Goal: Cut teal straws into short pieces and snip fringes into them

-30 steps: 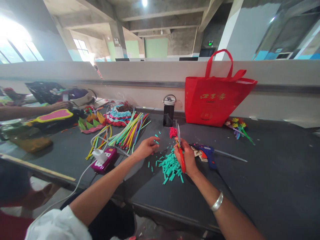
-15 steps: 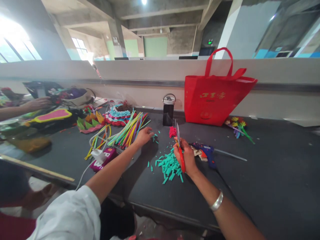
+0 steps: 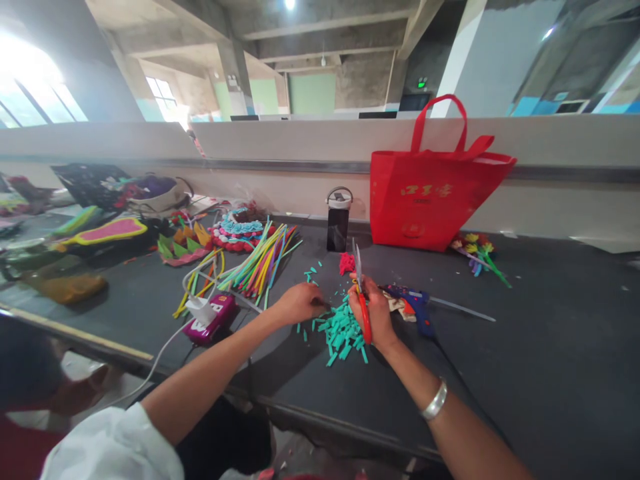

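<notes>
My right hand [image 3: 376,310] is wrapped round the red handles of a pair of scissors [image 3: 366,313], whose blades point up and away from me. Under and beside it lies a loose pile of small green cut pieces [image 3: 343,333]. At the pile's upper left edge is my left hand [image 3: 303,303], its fingers curled together and pointing at the pieces. Whatever those fingertips hold, if anything, is too small to make out. A few separate green bits [image 3: 311,272] lie just beyond that hand. A small heap of pink pieces [image 3: 346,263] sits behind the scissors.
A blue glue gun [image 3: 424,313] with a glue stick lies right of my right hand. Colourful strips [image 3: 260,263] and a purple power socket [image 3: 213,320] are to the left. A dark bottle [image 3: 338,227] and a red bag [image 3: 425,200] stand at the back.
My left hand reached to the separate green bits by the colourful strips, then came back right and nearer to the green pile. My right hand and the scissors stayed in place.
</notes>
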A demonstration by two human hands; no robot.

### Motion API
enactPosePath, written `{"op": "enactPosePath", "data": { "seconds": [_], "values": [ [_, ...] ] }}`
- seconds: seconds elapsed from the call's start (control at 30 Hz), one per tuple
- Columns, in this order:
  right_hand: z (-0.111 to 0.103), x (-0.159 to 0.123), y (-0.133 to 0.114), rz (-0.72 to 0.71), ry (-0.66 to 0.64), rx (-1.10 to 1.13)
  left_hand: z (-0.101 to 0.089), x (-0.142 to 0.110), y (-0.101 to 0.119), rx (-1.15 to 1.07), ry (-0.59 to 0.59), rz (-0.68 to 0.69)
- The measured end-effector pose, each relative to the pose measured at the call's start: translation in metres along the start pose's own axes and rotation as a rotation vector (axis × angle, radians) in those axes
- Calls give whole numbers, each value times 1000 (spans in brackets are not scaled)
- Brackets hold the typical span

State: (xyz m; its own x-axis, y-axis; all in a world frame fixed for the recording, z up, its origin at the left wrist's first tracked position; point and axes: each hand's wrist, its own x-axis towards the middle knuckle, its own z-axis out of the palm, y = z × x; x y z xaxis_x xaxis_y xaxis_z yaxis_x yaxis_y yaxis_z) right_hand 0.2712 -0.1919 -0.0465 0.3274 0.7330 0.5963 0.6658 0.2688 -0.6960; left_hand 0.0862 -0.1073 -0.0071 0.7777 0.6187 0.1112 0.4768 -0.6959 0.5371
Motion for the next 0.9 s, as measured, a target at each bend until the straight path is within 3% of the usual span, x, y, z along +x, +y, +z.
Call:
{"op": "enactPosePath", "data": {
  "seconds": [0.17, 0.27, 0.43, 0.57, 0.77, 0.9],
  "values": [
    [0, 0, 0, 8, -10, -14, 6, -1, 8, 66, -89, -64],
    [-1, 0, -1, 10, -17, -19, 6, -1, 5, 71, -59, -75],
    [-1, 0, -2, 7, -14, -20, 4, -8, 1, -333, 10, -160],
    [0, 0, -1, 3, -11, -16, 5, -13, -1, -675, -89, -200],
    [-1, 0, 0, 8, -20, -9, 7, -14, -1, -731, -132, -256],
    [-2, 0, -1, 6, -19, -10, 9, -6, -4, -672, -28, -238]
  ]
}}
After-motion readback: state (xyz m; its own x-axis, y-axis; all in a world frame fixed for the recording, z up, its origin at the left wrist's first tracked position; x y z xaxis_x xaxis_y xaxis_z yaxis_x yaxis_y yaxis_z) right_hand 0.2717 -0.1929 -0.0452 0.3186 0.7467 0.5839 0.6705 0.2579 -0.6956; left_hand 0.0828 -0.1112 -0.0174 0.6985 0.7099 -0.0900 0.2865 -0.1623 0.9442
